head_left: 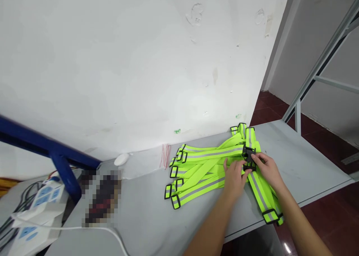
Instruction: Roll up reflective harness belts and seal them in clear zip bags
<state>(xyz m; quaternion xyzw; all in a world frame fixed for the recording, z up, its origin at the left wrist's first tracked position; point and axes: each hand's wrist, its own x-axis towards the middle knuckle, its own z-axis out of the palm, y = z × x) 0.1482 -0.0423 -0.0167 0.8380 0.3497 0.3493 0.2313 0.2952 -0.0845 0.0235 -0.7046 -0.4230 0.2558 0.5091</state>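
Neon-yellow reflective straps (209, 155) with grey stripes and black plastic sliders lie in a flat, overlapping bundle on the grey tabletop (148, 211). Black plastic buckles (249, 153) sit where the straps cross, towards the right end. My left hand (235, 179) rests over the straps, its fingertips closed at the lower left side of a buckle. From the right, my right hand (267, 170) pinches the buckle's edge with thumb and fingers. Part of the buckle is hidden under my fingertips. A strap end with a slider (270, 216) reaches the table's front edge.
Behind the table stands a white wall (140, 80). Red thin strands (165, 155) and a white round object (121, 159) lie along it. A blue metal frame (63, 170), white power strips (42, 211) and a white cable (92, 229) occupy the left; a metal rack (316, 72) stands right.
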